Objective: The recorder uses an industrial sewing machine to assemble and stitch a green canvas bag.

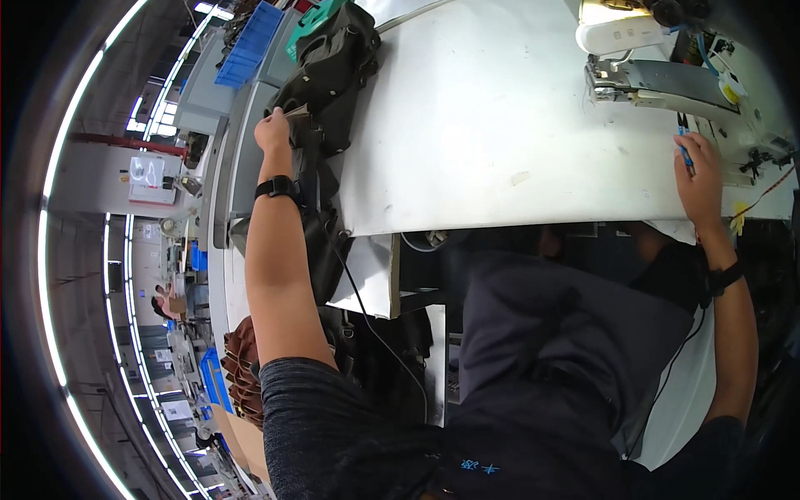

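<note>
My left hand reaches far out to the left, its fingers closed at the edge of a dark bag. That bag lies in a row of dark bags along the left side of the white table. At the right of the table my right hand is closed around blue-handled thread snips, their dark tips pointing away from me. Just beyond the snips stands the arm of a sewing machine.
Blue bins and a green basket stand at the far left. Brown bags are stacked by my left arm. A black cable hangs off the table's near left side. Yellow thread lies near my right wrist.
</note>
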Demonstrator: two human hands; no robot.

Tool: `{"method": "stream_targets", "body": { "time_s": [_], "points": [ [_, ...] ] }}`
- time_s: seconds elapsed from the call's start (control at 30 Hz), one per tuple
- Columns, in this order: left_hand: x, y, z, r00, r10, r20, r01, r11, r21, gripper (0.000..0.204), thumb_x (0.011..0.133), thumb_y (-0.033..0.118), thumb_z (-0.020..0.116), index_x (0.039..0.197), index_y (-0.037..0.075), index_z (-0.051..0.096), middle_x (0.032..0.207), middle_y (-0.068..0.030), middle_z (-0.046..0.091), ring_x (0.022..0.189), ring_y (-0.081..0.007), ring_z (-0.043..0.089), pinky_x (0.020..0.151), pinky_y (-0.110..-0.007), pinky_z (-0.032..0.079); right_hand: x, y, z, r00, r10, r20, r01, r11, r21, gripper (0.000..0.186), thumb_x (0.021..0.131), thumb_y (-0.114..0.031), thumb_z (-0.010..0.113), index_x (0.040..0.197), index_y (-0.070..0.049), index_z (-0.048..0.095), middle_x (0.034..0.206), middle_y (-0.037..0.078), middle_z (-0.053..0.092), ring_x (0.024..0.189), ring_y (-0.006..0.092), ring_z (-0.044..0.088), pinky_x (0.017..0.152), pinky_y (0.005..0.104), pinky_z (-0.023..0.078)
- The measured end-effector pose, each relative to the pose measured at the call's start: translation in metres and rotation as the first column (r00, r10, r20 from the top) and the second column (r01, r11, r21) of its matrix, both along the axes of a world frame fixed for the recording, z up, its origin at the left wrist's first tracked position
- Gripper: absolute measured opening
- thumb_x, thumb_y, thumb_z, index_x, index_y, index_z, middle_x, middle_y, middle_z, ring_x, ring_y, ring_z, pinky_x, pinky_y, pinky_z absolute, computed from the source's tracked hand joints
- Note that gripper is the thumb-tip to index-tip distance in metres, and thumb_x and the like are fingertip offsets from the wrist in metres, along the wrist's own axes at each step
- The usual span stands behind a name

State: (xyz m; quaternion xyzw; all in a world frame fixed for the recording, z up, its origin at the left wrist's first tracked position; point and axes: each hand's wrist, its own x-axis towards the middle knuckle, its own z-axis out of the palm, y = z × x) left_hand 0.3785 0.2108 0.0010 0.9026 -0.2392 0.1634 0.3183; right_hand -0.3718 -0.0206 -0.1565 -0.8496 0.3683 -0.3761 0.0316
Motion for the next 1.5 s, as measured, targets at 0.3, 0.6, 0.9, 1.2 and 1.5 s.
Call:
{"method": "stream_targets", "body": {
  "time_s": [0.3,0.6,0.9,1.2,1.5],
  "points": [
    [-0.180,0.035,0.107,0.849,-0.458,-0.263,0.136,0.670,-0.730,0.050,0.106,0.044,0.055,0.068,0.016,0.039,0.060,0.0032,0.033,0.050,-0.0113,0.027,0.050,-0.031,0.024,-0.007,-0.006,0.001,0.999,0.031,-0.020,-0.031,0.999,-0.036,0.021,0.095,-0.007,0.064,0.115,0.000,0.068,0.118,0.015,0.065,0.111,0.0356,0.062,0.095,0.0424,0.049],
    [-0.295,0.038,0.118,0.452,-0.857,-0.249,0.349,0.426,-0.835,0.052,0.107,0.040,0.055,0.065,0.016,0.035,0.058,0.0050,0.026,0.047,-0.0084,0.017,0.051,-0.028,0.022,0.004,-0.002,0.001,0.998,0.038,0.048,-0.036,0.998,-0.049,0.018,0.094,-0.009,0.065,0.110,-0.002,0.070,0.115,0.012,0.067,0.107,0.0336,0.064,0.094,0.0410,0.050],
    [-0.295,0.013,0.100,-0.115,-0.936,-0.332,0.272,0.292,-0.917,0.053,0.110,0.041,0.046,0.063,0.019,0.035,0.058,0.0066,0.024,0.046,-0.0074,0.017,0.049,-0.027,0.020,-0.007,-0.007,-0.002,0.999,0.041,0.027,-0.039,0.997,-0.063,0.020,0.094,-0.012,0.065,0.112,-0.004,0.070,0.114,0.012,0.067,0.106,0.0343,0.063,0.094,0.0415,0.050],
    [-0.292,-0.010,0.067,0.090,-0.831,-0.549,0.510,0.512,-0.691,0.053,0.110,0.044,0.044,0.065,0.019,0.033,0.059,0.0070,0.028,0.049,-0.0068,0.020,0.053,-0.026,0.022,0.001,-0.005,-0.002,0.999,0.019,0.027,-0.018,0.999,-0.049,0.020,0.094,-0.012,0.065,0.112,-0.004,0.071,0.116,0.012,0.068,0.108,0.0338,0.063,0.094,0.0408,0.049],
    [-0.349,0.060,0.104,0.592,-0.786,-0.178,0.795,0.533,0.289,0.103,0.081,0.024,0.086,0.163,0.011,0.024,0.161,-0.0205,0.038,0.136,-0.0382,0.052,0.106,-0.054,0.050,0.007,-0.002,0.002,0.999,0.018,0.028,-0.017,0.999,-0.042,0.018,0.094,-0.012,0.066,0.109,-0.005,0.072,0.115,0.011,0.068,0.107,0.0330,0.063,0.094,0.0409,0.049]
  ]
}}
